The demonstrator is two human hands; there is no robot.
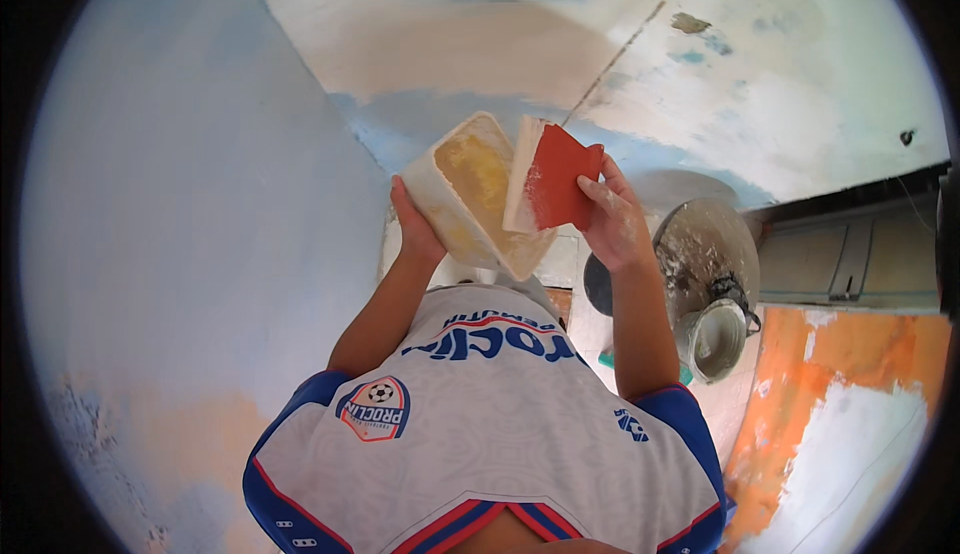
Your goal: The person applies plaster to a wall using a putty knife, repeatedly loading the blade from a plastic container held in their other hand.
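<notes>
Our right hand (617,224) pinches a red spreader (562,179) between thumb and fingers, its pale-smeared edge overlapping the mouth of a white rectangular tub (428,196). Our left hand (416,226), partly curled, grips the tub's side. Beyond our right forearm (643,324) sits a pail (690,342).

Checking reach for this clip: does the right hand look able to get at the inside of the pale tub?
Probably yes: the left hand holds the pale tub with its opening in view, and the right hand holds a red spreader overlapping that opening; nothing visible blocks the way.
</notes>
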